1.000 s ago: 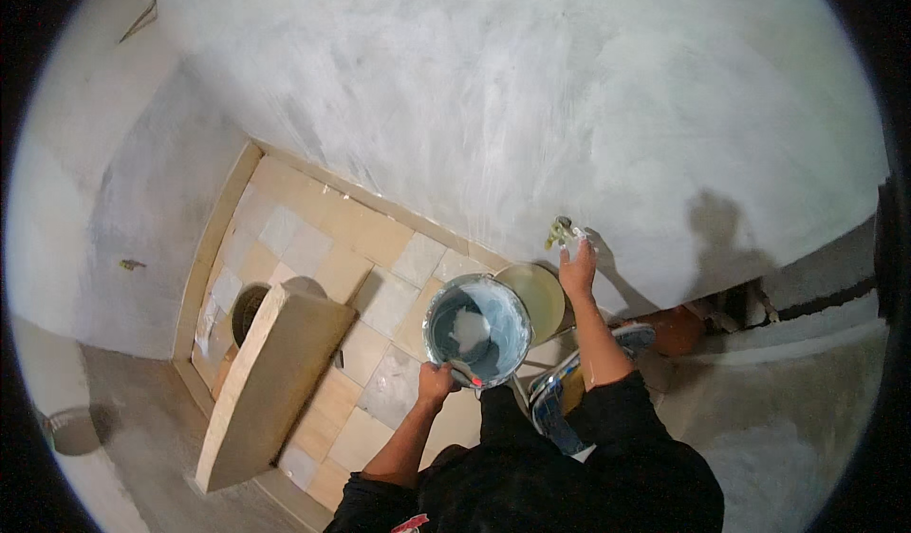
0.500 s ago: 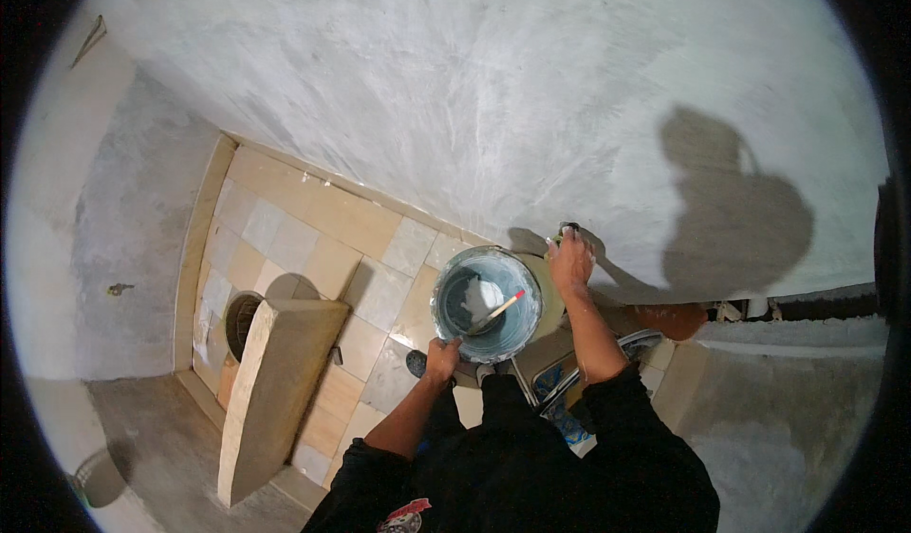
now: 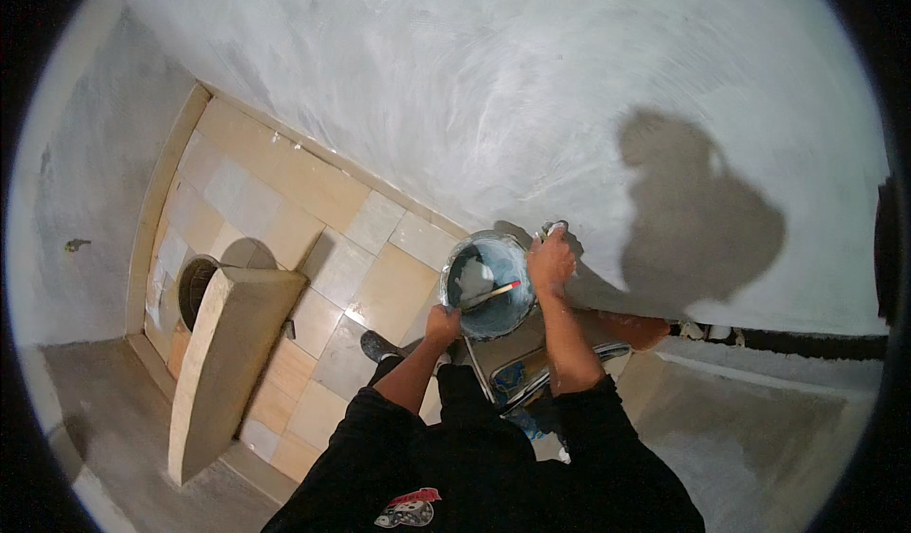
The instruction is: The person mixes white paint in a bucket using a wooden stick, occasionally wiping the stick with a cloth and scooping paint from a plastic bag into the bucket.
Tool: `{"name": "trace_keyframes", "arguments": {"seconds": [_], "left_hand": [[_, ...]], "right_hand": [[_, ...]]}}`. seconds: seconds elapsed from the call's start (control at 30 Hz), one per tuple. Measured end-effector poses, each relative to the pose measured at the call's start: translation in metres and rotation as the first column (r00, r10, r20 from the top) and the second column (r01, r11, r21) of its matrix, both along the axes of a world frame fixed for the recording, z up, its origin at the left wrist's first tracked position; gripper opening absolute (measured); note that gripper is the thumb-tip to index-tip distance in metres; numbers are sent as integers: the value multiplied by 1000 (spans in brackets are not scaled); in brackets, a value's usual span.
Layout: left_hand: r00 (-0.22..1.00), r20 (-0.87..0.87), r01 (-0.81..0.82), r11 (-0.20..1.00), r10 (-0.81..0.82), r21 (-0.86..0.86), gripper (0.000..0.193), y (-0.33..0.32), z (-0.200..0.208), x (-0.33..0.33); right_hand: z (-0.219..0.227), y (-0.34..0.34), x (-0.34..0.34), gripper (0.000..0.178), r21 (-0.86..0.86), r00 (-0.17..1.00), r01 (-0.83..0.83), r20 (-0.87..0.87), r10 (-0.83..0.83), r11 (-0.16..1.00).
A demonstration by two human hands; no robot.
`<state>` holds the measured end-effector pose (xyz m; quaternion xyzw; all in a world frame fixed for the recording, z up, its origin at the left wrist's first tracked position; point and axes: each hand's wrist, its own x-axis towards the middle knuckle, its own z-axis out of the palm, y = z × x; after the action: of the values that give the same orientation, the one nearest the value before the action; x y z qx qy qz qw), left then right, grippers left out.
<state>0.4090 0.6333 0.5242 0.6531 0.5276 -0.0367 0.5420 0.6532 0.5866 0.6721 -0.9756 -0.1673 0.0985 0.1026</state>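
Note:
My left hand [image 3: 443, 326] grips the near-left rim of a grey, paint-smeared bucket [image 3: 510, 317]. Whitish paste [image 3: 472, 279] lies inside the bucket. A wooden stick [image 3: 491, 296] with a red end leans in it, its lower part in the paste. Just right of the bucket, my right hand [image 3: 551, 265] is closed round a small whitish-green thing [image 3: 553, 227], close to the wall; its kind is unclear. White smears mark that hand. The wall [image 3: 531, 106] ahead is grey with pale, streaky coating.
Beige and grey tiles [image 3: 325, 265] cover the floor. A low partition [image 3: 223, 343] stands at left, beside a round basket-like container [image 3: 196, 289]. Below the bucket is a metal-framed object [image 3: 517, 391]. A reddish-brown rounded thing [image 3: 638, 331] sits at the wall's foot, beside a dark gap [image 3: 807, 343].
The view has shifted, moving the partition and floor leftward in it. My right hand has come nearer the bucket's rim. My left foot shows farther out to the left.

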Motion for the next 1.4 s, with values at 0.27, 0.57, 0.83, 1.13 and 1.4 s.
{"name": "trace_keyframes", "arguments": {"seconds": [0.27,0.57,0.83,1.13,1.4], "left_hand": [[995,-91,-53,989,41,-135,41,-5,-22,17],[978,-192,102,989,-81,102,42,1,-14,9],[990,-95,93,991,-102,-94,39,11,-17,36],[999,-37,-30,962,21,-273,37,-7,-32,59],[997,-56,42,979,-55,-199,40,6,-67,21]], "right_hand": [[-140,-71,-9,51,521,942,209,121,-315,827],[-173,-57,-29,23,573,621,719,-783,6,394],[-199,-60,3,14,569,632,586,-767,115,577],[-179,-51,21,17,472,779,401,-626,-22,785],[-219,-32,1,28,539,469,806,-834,290,246]]}}
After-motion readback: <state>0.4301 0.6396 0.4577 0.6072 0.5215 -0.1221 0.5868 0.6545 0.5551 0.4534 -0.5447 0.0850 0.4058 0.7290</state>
